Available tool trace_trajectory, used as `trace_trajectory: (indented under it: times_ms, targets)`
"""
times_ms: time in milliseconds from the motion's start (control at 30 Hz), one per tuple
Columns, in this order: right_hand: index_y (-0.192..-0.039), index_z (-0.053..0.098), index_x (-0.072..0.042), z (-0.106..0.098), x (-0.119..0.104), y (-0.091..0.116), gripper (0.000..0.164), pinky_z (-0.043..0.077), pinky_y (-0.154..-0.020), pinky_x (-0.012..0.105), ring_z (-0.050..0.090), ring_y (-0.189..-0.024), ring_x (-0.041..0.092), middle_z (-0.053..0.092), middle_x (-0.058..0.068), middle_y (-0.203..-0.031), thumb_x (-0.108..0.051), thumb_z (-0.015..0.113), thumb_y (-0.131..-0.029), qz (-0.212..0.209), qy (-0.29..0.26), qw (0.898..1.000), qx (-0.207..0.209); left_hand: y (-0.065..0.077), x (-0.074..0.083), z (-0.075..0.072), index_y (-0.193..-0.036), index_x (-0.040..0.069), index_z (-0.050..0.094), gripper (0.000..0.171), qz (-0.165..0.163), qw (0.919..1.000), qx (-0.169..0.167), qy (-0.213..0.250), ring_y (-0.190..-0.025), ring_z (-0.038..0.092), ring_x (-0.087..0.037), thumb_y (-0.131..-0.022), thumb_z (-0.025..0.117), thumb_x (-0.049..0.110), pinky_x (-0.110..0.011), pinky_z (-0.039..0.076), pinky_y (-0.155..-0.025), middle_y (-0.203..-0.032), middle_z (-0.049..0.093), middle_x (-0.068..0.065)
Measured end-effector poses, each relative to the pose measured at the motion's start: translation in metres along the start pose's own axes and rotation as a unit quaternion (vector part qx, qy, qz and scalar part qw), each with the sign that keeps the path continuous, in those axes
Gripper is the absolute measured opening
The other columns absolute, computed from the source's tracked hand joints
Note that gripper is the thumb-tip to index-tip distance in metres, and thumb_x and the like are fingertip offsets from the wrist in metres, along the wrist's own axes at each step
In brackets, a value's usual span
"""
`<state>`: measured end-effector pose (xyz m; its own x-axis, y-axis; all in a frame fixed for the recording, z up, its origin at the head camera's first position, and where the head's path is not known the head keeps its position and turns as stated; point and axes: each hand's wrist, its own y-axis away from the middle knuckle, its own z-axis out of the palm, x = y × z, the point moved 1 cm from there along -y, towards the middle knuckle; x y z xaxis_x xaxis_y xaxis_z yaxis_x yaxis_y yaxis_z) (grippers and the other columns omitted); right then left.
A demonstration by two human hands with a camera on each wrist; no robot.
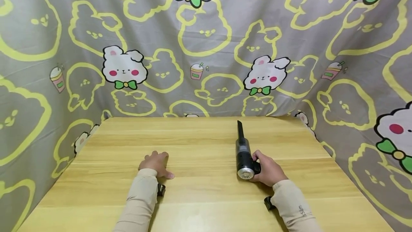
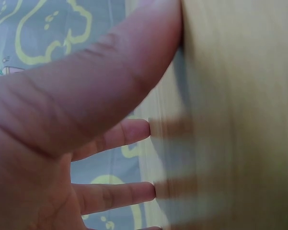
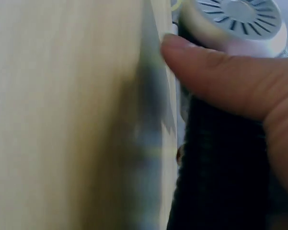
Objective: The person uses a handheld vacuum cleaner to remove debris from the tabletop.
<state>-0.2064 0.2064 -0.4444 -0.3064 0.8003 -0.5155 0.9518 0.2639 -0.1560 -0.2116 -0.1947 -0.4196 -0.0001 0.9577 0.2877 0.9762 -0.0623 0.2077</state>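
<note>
A black handheld vacuum cleaner (image 1: 243,156) lies on the right half of the wooden table, its narrow nozzle (image 1: 240,131) pointing toward the back. It has a see-through middle section and a silver slotted vent (image 3: 239,14) at the near end. My right hand (image 1: 269,170) grips its black ribbed handle (image 3: 220,167) from the right, the thumb laid across below the vent in the right wrist view. On the left half, my left hand (image 1: 156,164) rests with spread fingers, the fingertips (image 2: 136,128) touching the tabletop. Nothing is in that hand.
The wooden table (image 1: 193,196) spreads under both forearms. Grey cloth (image 1: 212,38) with yellow outlines and white bunny faces hangs behind it and along both sides. A dark band device (image 1: 161,189) sits at the left wrist and another (image 1: 269,203) at the right.
</note>
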Motion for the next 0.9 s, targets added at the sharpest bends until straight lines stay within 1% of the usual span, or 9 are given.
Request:
trace_trajectory:
  times_ms: [167,300,500,633,700,733,800,867,900]
  targets:
    - [-0.091,0.042,-0.015,-0.012,0.004,0.001,0.067,0.042,-0.062,0.039,0.048,-0.070,0.021,0.055,0.005,-0.081,-0.014,0.093,-0.047,-0.011,0.012,1.000,-0.015,0.000,0.008,-0.001,-0.134,0.012,0.047,0.090,-0.002,0.9999,0.002,0.010,-0.104,0.045,-0.048,-0.060,0.086,0.045,-0.065,0.046,-0.075,-0.127,0.046,-0.026]
    - [-0.090,0.042,-0.015,-0.015,0.008,0.003,0.069,0.042,-0.062,0.039,0.048,-0.071,0.022,0.054,0.005,-0.081,-0.016,0.094,-0.046,-0.010,0.012,0.999,-0.028,0.001,0.013,-0.002,-0.135,0.013,0.047,0.092,-0.009,0.9999,-0.002,0.012,-0.105,0.045,-0.048,-0.059,0.086,0.045,-0.067,0.046,-0.074,-0.125,0.046,-0.024]
    - [-0.092,0.042,-0.014,-0.022,0.015,0.008,0.070,0.044,-0.065,0.039,0.050,-0.072,0.021,0.055,0.007,-0.080,-0.017,0.094,-0.045,-0.015,-0.010,0.999,-0.040,0.001,0.020,-0.002,-0.135,0.015,0.047,0.088,-0.009,0.9998,-0.007,0.018,-0.108,0.043,-0.049,-0.061,0.086,0.043,-0.072,0.043,-0.076,-0.128,0.045,-0.024]
    - [-0.097,0.045,-0.014,-0.032,0.021,0.011,0.068,0.047,-0.074,0.044,0.055,-0.084,0.026,0.059,0.010,-0.091,-0.020,0.093,-0.050,-0.016,-0.041,0.997,-0.069,0.000,0.024,-0.002,-0.135,0.015,0.048,0.082,-0.005,0.9995,-0.015,0.028,-0.110,0.042,-0.050,-0.066,0.084,0.042,-0.075,0.040,-0.077,-0.131,0.044,-0.024]
    - [-0.102,0.048,-0.012,-0.039,0.022,0.013,0.064,0.047,-0.080,0.049,0.055,-0.094,0.030,0.059,0.013,-0.101,-0.024,0.091,-0.056,-0.012,-0.055,0.995,-0.080,-0.001,0.025,-0.002,-0.134,0.013,0.048,0.076,0.004,0.9991,-0.007,0.040,-0.112,0.042,-0.051,-0.071,0.081,0.041,-0.074,0.040,-0.080,-0.133,0.045,-0.025]
    - [-0.104,0.050,-0.011,-0.043,0.022,0.014,0.061,0.047,-0.081,0.051,0.055,-0.098,0.032,0.059,0.014,-0.105,-0.026,0.089,-0.060,-0.009,-0.061,0.995,-0.076,-0.002,0.025,-0.002,-0.133,0.011,0.049,0.071,0.014,0.9986,0.002,0.051,-0.113,0.043,-0.050,-0.075,0.079,0.039,-0.072,0.041,-0.083,-0.132,0.047,-0.025]
    - [-0.104,0.053,-0.009,-0.050,0.019,0.014,0.051,0.048,-0.080,0.052,0.057,-0.098,0.033,0.061,0.014,-0.105,-0.028,0.085,-0.070,-0.007,-0.069,0.997,-0.041,-0.004,0.027,-0.003,-0.129,0.008,0.052,0.057,0.035,0.9954,0.030,0.084,-0.110,0.050,-0.046,-0.083,0.073,0.035,-0.064,0.045,-0.086,-0.126,0.054,-0.025]
    - [-0.098,0.056,-0.006,-0.056,0.012,0.012,0.034,0.050,-0.073,0.047,0.059,-0.088,0.028,0.062,0.012,-0.094,-0.026,0.077,-0.081,-0.013,-0.069,0.997,0.033,-0.006,0.032,-0.005,-0.113,0.006,0.061,0.035,0.064,0.9882,0.081,0.113,-0.093,0.060,-0.035,-0.088,0.068,0.029,-0.051,0.051,-0.079,-0.106,0.065,-0.019]
    - [-0.093,0.057,-0.006,-0.057,0.007,0.010,0.025,0.049,-0.069,0.043,0.058,-0.080,0.025,0.062,0.010,-0.086,-0.024,0.073,-0.085,-0.012,-0.068,0.994,0.083,-0.007,0.036,-0.006,-0.103,0.005,0.063,0.024,0.081,0.9825,0.116,0.121,-0.081,0.062,-0.030,-0.090,0.067,0.026,-0.044,0.052,-0.073,-0.093,0.067,-0.015]
